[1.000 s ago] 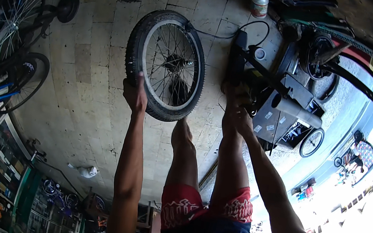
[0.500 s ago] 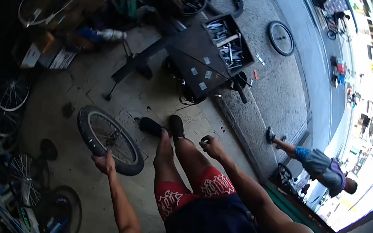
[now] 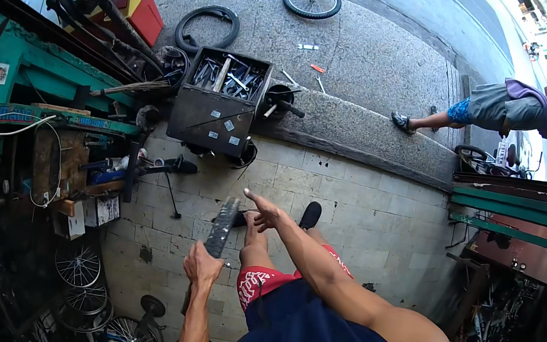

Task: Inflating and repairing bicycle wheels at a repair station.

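My left hand (image 3: 203, 262) is closed around the tyre of a bicycle wheel (image 3: 220, 228). The wheel stands nearly edge-on to me, its knobby black tread showing and its spokes mostly hidden. Just right of the tyre's upper end is my right hand (image 3: 264, 212), fingers stretched apart with nothing in them. Whether it touches the tyre I cannot tell. Beyond my feet stands a dark tool box (image 3: 212, 119), its open tray (image 3: 262, 93) full of spanners and other metal tools.
On the pavement lie another wheel (image 3: 309, 15), a loose tyre (image 3: 225, 43) and an orange-handled tool (image 3: 318, 69). A person (image 3: 502, 110) walks at the right. A green bench (image 3: 17, 90) lines the left side. Spoked wheels (image 3: 77, 265) lean at lower left.
My view has swung to the right. The wheel in my left hand has turned from showing its spokes to nearly edge-on. My right hand has come close to it, its fingers now spread.
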Demonstrator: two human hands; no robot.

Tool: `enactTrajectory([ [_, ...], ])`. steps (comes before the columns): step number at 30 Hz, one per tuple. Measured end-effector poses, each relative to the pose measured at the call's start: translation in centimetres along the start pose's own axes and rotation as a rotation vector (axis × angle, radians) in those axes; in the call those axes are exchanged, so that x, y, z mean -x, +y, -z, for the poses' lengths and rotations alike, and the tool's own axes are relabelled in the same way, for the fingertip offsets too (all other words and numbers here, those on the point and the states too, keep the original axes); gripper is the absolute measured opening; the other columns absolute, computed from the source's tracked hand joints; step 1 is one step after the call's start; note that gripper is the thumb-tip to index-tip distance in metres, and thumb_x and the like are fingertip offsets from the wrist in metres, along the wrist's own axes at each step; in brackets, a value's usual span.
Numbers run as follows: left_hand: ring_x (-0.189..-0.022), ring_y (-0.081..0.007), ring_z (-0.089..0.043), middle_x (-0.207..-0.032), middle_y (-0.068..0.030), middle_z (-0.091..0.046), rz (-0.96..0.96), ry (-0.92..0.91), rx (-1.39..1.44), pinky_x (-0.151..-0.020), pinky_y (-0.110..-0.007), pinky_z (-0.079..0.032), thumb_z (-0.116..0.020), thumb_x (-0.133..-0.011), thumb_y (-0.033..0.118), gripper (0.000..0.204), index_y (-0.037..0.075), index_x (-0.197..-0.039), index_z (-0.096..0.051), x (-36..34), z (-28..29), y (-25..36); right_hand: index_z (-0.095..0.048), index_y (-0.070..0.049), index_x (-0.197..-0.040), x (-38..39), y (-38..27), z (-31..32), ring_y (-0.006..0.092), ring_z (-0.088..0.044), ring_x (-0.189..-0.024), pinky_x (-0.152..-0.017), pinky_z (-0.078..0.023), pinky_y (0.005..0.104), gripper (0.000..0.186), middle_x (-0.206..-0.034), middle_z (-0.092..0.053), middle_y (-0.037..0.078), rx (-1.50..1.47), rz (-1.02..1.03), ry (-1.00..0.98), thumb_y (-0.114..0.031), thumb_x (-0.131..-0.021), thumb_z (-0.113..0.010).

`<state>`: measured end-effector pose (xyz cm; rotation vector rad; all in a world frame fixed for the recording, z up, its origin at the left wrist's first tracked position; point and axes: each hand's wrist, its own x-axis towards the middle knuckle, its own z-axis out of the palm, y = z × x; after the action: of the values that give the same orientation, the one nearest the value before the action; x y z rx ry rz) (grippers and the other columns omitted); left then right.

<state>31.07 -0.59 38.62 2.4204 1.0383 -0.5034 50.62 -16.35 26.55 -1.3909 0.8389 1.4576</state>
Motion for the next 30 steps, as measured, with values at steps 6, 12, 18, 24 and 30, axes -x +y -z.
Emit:
enactTrajectory([
  [6, -0.085, -0.0353, -0.062, -0.096, -0.0154, -0.063, -0.715, 0.149, -0.32, -0.082, -0.041, -0.048, -0.081, -0.064, 0.022, 0.046, 0.005, -0.1, -0.059, 6.3, 4.1, 18.2, -0.058, 0.005, -0.098, 12.9, -5.6, 15.7, 0.0176, -0.057, -0.052, -0.046, -0.05, 0.028, 0.039, -0.078, -0.062, 0.01, -0.406, 0.361, -0.106, -0.024, -0.081, -0.078],
  [12, -0.094, -0.0326, -0.059, -0.108, -0.0119, -0.06, -0.945, 0.527, 0.001, -0.086, -0.04, -0.045, -0.083, -0.064, 0.025, 0.061, 0.008, -0.117, -0.058, 12.5, 5.7, 27.5, -0.053, 0.005, -0.106, 34.6, -5.9, 24.7, 0.0194, -0.061, -0.06, -0.054, -0.055, 0.0311, 0.043, -0.081, -0.062, 0.009, -0.414, 1.025, 0.217, -0.012, -0.075, -0.077],
  [18, -0.11, -0.0301, -0.053, -0.125, -0.0106, -0.054, -0.815, 0.516, 0.688, -0.092, -0.047, -0.044, -0.085, -0.064, 0.022, 0.085, 0.013, -0.139, -0.046, 9.0, -4.9, 38.6, -0.049, 0.0, -0.123, 49.6, -7.4, 29.1, 0.0221, -0.064, -0.075, -0.069, -0.057, 0.0327, 0.066, -0.092, -0.064, 0.011, -0.13, 1.534, 0.463, -0.008, -0.066, -0.081],
  [24, -0.116, -0.0334, -0.053, -0.132, -0.0122, -0.054, 0.026, -1.011, 2.017, -0.093, -0.055, -0.046, -0.064, -0.085, 0.047, 0.062, 0.016, -0.136, -0.047, -4.2, -12.7, 49.1, -0.052, 0.004, -0.134, 58.4, -11.5, 37.0, 0.0226, -0.069, -0.07, -0.064, -0.06, 0.0312, 0.085, -0.096, -0.072, 0.015, -0.075, 1.701, 0.552, -0.004, -0.055, -0.082],
  [30, -0.088, -0.0305, -0.063, -0.094, -0.0058, -0.068, 0.138, -1.862, 2.161, -0.083, -0.056, -0.049, -0.058, -0.09, 0.044, 0.035, 0.015, -0.107, -0.066, -14.6, -14.7, 66.2, -0.06, 0.004, -0.128, 60.5, -19.5, 45.1, 0.0265, -0.071, -0.078, -0.074, -0.058, 0.037, 0.084, -0.097, -0.074, 0.017, -0.062, 1.747, 0.418, -0.01, -0.048, -0.079],
])
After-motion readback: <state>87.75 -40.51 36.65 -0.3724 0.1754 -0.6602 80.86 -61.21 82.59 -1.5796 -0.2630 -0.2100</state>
